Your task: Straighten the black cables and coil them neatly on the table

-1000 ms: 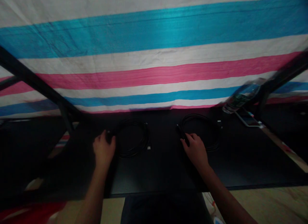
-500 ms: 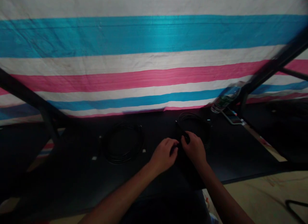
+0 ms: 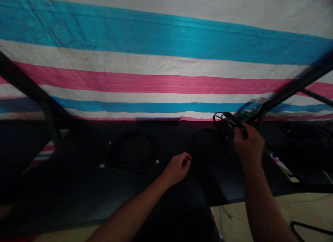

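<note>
My right hand (image 3: pixel 249 143) is closed on a black cable (image 3: pixel 230 118), raised over the right part of the black table, and its loops hang off to the left of the fingers. Below and left of that hand, a coil of black cable (image 3: pixel 197 139) lies on the table. Near the middle, my left hand (image 3: pixel 179 167) rests with curled fingers, thumb and fingertips close together; whether anything small is between them is too dark to tell. Another black cable coil (image 3: pixel 125 171) lies left of it.
Small white pieces (image 3: pixel 102 165) lie around the left coil. A clear bottle (image 3: pixel 249 108) leans at the back right by a dark metal frame (image 3: pixel 286 87). Behind the table (image 3: pixel 78 197) hangs a striped sheet (image 3: pixel 156 82).
My right hand has moved right and lifted the black cable from the right coil's area. My left hand has stayed near the middle. The view has tilted slightly.
</note>
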`<state>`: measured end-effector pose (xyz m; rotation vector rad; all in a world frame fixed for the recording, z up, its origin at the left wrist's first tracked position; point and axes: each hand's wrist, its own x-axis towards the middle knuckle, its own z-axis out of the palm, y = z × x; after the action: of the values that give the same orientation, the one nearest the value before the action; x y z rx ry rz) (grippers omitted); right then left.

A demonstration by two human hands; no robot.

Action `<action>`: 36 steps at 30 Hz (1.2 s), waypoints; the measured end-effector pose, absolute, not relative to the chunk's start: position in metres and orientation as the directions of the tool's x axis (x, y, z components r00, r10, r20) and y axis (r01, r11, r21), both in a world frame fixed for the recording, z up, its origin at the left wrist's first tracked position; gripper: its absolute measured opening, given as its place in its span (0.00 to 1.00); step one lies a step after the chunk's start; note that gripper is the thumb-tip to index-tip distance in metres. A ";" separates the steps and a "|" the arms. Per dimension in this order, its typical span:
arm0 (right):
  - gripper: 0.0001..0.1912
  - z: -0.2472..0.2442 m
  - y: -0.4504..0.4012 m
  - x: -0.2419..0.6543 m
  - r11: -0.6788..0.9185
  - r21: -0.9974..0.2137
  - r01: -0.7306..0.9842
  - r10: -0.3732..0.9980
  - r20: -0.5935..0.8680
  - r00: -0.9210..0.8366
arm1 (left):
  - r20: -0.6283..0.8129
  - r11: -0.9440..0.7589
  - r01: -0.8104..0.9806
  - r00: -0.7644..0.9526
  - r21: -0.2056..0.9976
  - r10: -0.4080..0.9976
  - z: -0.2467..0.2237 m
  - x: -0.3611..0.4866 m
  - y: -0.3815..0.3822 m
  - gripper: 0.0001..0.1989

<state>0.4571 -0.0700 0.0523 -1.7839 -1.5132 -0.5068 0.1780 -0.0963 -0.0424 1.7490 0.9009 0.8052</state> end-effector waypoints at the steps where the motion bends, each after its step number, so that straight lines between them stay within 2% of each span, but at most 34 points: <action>1: 0.18 0.058 -0.069 0.466 -0.066 -0.284 0.956 0.655 0.710 0.256 | 0.114 -0.250 0.208 0.509 0.945 0.853 -0.042 0.178 -0.097 0.09; 5: 0.18 0.067 -0.070 0.486 -0.128 -0.389 0.912 0.673 0.642 0.368 | 0.103 -0.239 0.207 0.514 0.949 0.852 -0.041 0.176 -0.096 0.09; 7: 0.17 0.063 -0.072 0.484 -0.123 -0.413 0.902 0.714 0.595 0.370 | 0.097 -0.235 0.207 0.518 0.950 0.850 -0.041 0.176 -0.095 0.09; 12: 0.17 0.033 -0.081 0.446 0.053 -0.372 0.927 0.796 0.576 0.186 | 0.083 -0.222 0.210 0.522 0.952 0.849 -0.042 0.177 -0.094 0.09; 15: 0.16 0.001 -0.092 0.414 0.135 -0.387 0.912 0.893 0.446 0.057 | 0.074 -0.217 0.222 0.517 0.951 0.853 -0.041 0.177 -0.093 0.10; 18: 0.15 -0.031 -0.105 0.390 0.121 -0.432 0.894 0.963 0.270 0.001 | 0.068 -0.215 0.234 0.511 0.948 0.857 -0.041 0.177 -0.093 0.10; 20: 0.14 -0.045 -0.111 0.381 0.089 -0.441 0.893 0.979 0.204 0.003 | 0.064 -0.214 0.239 0.513 0.947 0.856 -0.041 0.177 -0.093 0.10; 26: 0.16 -0.033 -0.113 0.384 0.080 -0.503 0.860 0.987 0.161 0.003 | 0.057 -0.209 0.244 0.514 0.947 0.856 -0.042 0.177 -0.093 0.10; 28: 0.18 -0.016 -0.108 0.394 0.079 -0.492 0.867 0.977 0.211 0.031 | 0.053 -0.208 0.245 0.520 0.947 0.853 -0.041 0.176 -0.093 0.10; 31: 0.20 0.017 -0.097 0.417 0.013 -0.391 0.920 0.888 0.428 0.169 | 0.046 -0.204 0.246 0.525 0.948 0.850 -0.039 0.176 -0.092 0.10; 34: 0.23 0.055 -0.083 0.441 -0.145 -0.302 0.942 0.633 0.704 0.323 | 0.047 -0.199 0.238 0.525 0.951 0.850 -0.038 0.175 -0.091 0.10; 36: 0.23 0.081 -0.076 0.449 -0.209 -0.324 0.923 0.428 0.818 0.384 | 0.048 -0.194 0.224 0.529 0.955 0.847 -0.038 0.175 -0.090 0.09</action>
<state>0.4494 -0.0762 0.0806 -1.8041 -1.1780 -0.7411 0.1746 -0.0902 -0.0376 1.7089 0.9083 0.7344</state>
